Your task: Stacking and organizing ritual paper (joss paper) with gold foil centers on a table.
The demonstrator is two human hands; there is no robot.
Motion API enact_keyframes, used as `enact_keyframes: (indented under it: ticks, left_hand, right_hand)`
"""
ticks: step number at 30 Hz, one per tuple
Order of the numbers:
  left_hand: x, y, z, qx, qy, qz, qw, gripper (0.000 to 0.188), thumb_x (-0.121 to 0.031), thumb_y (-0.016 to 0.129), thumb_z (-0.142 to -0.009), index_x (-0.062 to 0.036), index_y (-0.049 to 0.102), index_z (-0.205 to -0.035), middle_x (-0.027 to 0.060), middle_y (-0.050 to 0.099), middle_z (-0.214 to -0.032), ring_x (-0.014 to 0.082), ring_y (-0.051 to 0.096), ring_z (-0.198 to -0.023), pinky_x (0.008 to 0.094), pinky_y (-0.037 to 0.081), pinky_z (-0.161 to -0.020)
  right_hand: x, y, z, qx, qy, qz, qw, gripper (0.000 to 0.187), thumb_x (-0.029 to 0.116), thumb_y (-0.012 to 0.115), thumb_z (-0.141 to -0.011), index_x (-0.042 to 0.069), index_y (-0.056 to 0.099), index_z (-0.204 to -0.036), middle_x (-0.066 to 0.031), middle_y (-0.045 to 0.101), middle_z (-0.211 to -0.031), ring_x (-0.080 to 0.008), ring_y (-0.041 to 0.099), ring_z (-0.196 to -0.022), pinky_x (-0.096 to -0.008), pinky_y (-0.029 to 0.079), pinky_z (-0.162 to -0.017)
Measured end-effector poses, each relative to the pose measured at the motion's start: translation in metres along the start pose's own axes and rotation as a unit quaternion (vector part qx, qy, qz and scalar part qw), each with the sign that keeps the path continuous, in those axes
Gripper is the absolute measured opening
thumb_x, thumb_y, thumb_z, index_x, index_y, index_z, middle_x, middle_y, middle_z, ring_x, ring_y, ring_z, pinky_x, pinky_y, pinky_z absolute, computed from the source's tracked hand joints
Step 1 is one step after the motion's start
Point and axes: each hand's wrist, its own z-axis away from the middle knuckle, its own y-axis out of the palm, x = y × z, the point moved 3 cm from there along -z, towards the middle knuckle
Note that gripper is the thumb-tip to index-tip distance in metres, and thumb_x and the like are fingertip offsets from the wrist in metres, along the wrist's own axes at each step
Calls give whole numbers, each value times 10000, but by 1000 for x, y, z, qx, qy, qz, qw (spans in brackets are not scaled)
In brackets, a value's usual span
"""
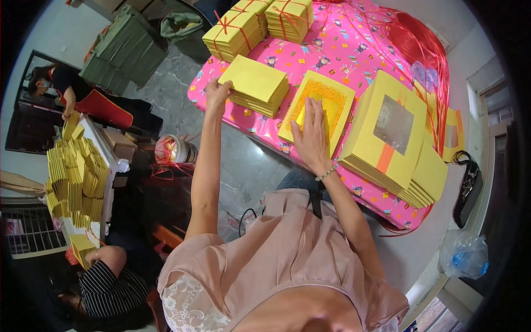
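Observation:
My left hand [217, 95] grips the near left corner of a stack of yellow paper packets [255, 78], with the fingertips at its edge. To the right of it, my right hand [312, 130] lies flat with fingers stretched on a pile of yellow paper whose top sheet [336, 105] carries an orange patterned border around a bright yellow middle. The hand covers part of that sheet. Farther right stands a tall stack of large yellow paper [362, 113] with a silvery square and an orange strip on top.
Red-tied yellow bundles [238, 30] stand at the far left of the pink patterned table [337, 41]. Red string [415, 41] is heaped at the far right. Left, two people work at another table piled with folded yellow packets [77, 177]. A string-filled bucket [174, 149] is on the floor.

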Motion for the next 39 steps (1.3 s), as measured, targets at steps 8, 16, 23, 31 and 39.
enact_keyframes:
  ticks: [8,16,23,31,39]
  left_hand:
    - [17,-1,7,-8,-28,-13,1000,268,-27,658,-827,56,643,-1081,9,627,-736,61,518,-560,219,410,-515]
    - [14,3,18,-31,-55,-2,998,333,-105,730,-843,41,638,-1128,13,653,-821,69,581,-663,200,438,-568]
    - [16,-1,21,-44,-79,-43,995,382,-95,748,-834,21,623,-1176,21,677,-870,67,614,-714,191,460,-587]
    - [8,14,29,-98,-92,-84,987,391,-63,719,-854,-1,601,-1222,27,699,-935,64,635,-749,187,463,-590]
    - [13,23,44,-174,-22,-139,975,500,-71,702,-867,12,501,-1316,106,632,-1102,128,617,-869,234,500,-707]
  right_hand:
    - [1,32,-30,41,-16,-69,997,656,251,553,-949,-77,280,-1448,-274,346,-1423,-451,321,-1353,-496,285,-1133]
    - [2,52,-47,50,-31,-57,997,675,295,574,-939,-73,308,-1437,-282,415,-1365,-425,384,-1311,-492,298,-1104]
    - [-2,60,-53,53,15,-77,996,705,380,608,-921,-45,358,-1425,-227,476,-1320,-341,464,-1233,-450,320,-1041]
    - [-6,59,-56,69,37,-73,994,662,374,600,-931,-61,401,-1389,-209,486,-1314,-310,474,-1208,-439,324,-1036]
    - [-4,65,-53,109,56,-71,990,686,336,651,-888,-48,404,-1400,-197,454,-1362,-332,475,-1180,-428,319,-1040]
